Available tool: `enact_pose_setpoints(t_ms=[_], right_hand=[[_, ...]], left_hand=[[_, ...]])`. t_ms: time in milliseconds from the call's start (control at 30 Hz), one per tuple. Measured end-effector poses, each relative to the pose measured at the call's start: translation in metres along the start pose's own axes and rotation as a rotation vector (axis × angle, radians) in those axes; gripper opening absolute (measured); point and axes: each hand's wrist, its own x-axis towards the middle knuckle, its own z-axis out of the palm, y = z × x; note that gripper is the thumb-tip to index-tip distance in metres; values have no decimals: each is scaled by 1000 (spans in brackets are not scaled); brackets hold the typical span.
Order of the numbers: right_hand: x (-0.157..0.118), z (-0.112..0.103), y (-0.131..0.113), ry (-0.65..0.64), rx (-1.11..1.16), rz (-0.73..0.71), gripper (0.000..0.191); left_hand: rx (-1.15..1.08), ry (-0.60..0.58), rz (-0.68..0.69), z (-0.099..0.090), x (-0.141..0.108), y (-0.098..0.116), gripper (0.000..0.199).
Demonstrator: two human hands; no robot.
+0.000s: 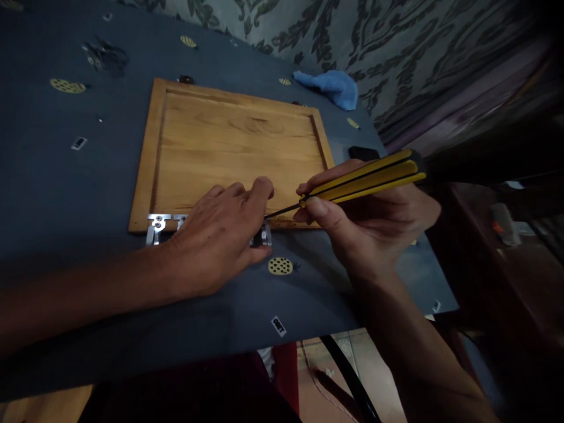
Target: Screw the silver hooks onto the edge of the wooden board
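A wooden panel (238, 147) with a raised frame lies flat on the blue patterned tabletop. Silver metal hinges (157, 226) sit along its near edge. My left hand (220, 235) rests over that edge, its fingers bent around a metal piece (264, 235) partly hidden beneath them. In my right hand (374, 217) is a screwdriver (365, 176) with a yellow and black handle, held between thumb and fingers. Its thin shaft points left, and the tip meets the near edge beside my left fingers; a screw there is too small to make out.
A blue cloth (335, 88) lies behind the panel, near the patterned wall covering. Small metal parts (106, 57) are at the back left. A dark object (363, 153) sits right of the panel. The tabletop (198, 329) ends close in front.
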Motion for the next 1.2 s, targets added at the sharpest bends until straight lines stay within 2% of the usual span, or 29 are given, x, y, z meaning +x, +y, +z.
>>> enact_pose_setpoints(t_ms=[67,167,233,467,600,700,867,933,1033,1200], right_hand=[[1,-3,0,-26,-9,41,5],[2,-8,2,-131,-11,58,17],[2,-9,2,-154,-5,59,19],[5,4,3,-13,4,-21,15],[9,9,0,13,39,19,22],[12,6,-3,-35,78,51,22],[17,-8,-2,-248,168,124,20],[17,-10,-1,-283,209,131,14],[17,-8,-1,-206,184,100,4],[17,2,-2,-114,116,93,19]], left_hand=[[2,13,1,1,0,0,50],[2,26,6,2,0,-1,51],[0,24,8,1,0,0,52],[19,12,1,0,1,0,48],[6,19,15,0,0,-1,46],[-1,16,26,0,-1,-1,47],[3,19,21,0,0,-1,50],[-4,13,28,1,0,-2,50],[-12,28,47,2,0,-3,48],[-12,51,35,4,0,-4,45]])
